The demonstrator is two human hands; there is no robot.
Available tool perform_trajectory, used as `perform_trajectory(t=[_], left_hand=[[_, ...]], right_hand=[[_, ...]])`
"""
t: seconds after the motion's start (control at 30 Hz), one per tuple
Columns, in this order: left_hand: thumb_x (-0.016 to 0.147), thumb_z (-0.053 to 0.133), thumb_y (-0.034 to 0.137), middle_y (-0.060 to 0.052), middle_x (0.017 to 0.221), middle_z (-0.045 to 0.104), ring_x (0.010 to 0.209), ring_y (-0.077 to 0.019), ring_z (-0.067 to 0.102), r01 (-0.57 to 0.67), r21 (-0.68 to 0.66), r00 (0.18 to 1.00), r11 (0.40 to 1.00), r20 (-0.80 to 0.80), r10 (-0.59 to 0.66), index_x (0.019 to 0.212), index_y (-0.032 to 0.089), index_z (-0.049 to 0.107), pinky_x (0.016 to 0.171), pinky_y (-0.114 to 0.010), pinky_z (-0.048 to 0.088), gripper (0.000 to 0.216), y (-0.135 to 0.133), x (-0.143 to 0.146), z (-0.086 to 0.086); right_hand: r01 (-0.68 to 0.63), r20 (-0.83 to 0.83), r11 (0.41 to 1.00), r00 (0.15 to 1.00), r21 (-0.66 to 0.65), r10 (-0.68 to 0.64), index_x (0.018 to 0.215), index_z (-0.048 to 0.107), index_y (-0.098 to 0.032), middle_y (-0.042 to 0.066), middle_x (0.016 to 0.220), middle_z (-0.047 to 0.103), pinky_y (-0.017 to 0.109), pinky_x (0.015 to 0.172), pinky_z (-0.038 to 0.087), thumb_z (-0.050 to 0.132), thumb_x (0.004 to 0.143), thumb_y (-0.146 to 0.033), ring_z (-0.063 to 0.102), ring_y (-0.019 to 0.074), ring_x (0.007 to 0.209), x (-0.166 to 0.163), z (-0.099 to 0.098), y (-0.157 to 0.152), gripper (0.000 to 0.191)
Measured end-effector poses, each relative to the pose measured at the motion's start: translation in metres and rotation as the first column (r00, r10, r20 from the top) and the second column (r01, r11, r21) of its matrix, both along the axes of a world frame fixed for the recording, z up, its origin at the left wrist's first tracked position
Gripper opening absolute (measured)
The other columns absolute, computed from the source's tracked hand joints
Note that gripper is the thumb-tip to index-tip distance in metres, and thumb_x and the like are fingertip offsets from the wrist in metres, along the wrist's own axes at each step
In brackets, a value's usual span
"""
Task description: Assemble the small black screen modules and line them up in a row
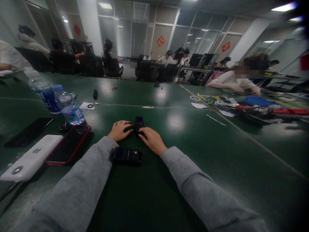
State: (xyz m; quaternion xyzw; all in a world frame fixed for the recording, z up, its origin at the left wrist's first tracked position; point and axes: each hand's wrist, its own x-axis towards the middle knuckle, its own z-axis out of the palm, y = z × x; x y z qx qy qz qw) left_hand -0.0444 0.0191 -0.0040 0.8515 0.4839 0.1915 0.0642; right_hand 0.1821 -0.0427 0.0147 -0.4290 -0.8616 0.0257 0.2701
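Both my hands rest on the green table (183, 151) around a small black device (139, 123) that lies flat in front of me. My left hand (120, 129) is curled, its fingers pinching the device's near left end. My right hand (152, 140) is closed on its near right end. A second black device with a dark screen (126, 155) lies between my grey-sleeved forearms, untouched.
To my left lie a red-cased phone (68, 144), a white power bank (30, 158), a black phone (29, 131) and two water bottles (68, 108). A wrench (215, 120) and a heap of cables and tools (253, 108) sit at right, where a person leans on the table.
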Motion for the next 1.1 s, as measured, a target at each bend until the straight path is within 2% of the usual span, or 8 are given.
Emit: perform_trajectory(t=[0.77, 0.9, 1.03, 1.1], left_hand=[[0.092, 0.043, 0.041, 0.001, 0.132, 0.055, 0.125, -0.0222, 0.044, -0.02, 0.016, 1.0, 1.0, 0.01, 0.02, 0.116, 0.033, 0.061, 0.106, -0.047, 0.031, 0.031, 0.005, -0.001, -0.007], [0.092, 0.043, 0.041, 0.001, 0.133, 0.055, 0.125, -0.0226, 0.044, -0.019, 0.015, 1.0, 1.0, 0.005, 0.019, 0.117, 0.033, 0.06, 0.106, -0.048, 0.032, 0.031, 0.004, -0.001, -0.005], [0.092, 0.043, 0.041, 0.001, 0.132, 0.055, 0.125, -0.0228, 0.044, -0.015, 0.02, 1.0, 1.0, 0.003, 0.015, 0.116, 0.033, 0.06, 0.105, -0.048, 0.032, 0.031, 0.003, 0.0, -0.005], [0.092, 0.044, 0.04, 0.001, 0.132, 0.056, 0.125, -0.0225, 0.044, -0.021, 0.024, 1.0, 0.999, 0.006, 0.021, 0.116, 0.033, 0.061, 0.105, -0.047, 0.032, 0.03, 0.002, 0.0, -0.005]], right_hand=[[-0.015, 0.013, 1.0, 1.0, 0.021, 0.015, 0.116, 0.05, -0.022, 0.005, 0.105, 0.058, 0.034, 0.085, 0.047, 0.047, 0.098, -0.023, 0.056, 0.0203, 0.096, 0.0, -0.002, 0.0, 0.018], [-0.001, -0.078, 0.999, 0.997, 0.046, 0.004, 0.121, 0.049, -0.022, 0.006, 0.105, 0.057, 0.036, 0.086, 0.047, 0.046, 0.098, -0.026, 0.055, 0.0216, 0.097, 0.0, 0.001, 0.0, 0.023], [0.08, -0.301, 0.991, 0.953, 0.108, -0.044, 0.116, 0.051, -0.02, 0.009, 0.102, 0.054, 0.04, 0.087, 0.046, 0.043, 0.098, -0.029, 0.052, 0.0236, 0.098, -0.008, 0.009, -0.017, 0.022], [0.014, -0.383, 0.997, 0.923, 0.076, 0.016, 0.117, 0.051, -0.021, 0.009, 0.108, 0.053, 0.042, 0.091, 0.045, 0.042, 0.098, -0.032, 0.05, 0.0239, 0.104, -0.018, 0.013, -0.035, 0.024]])
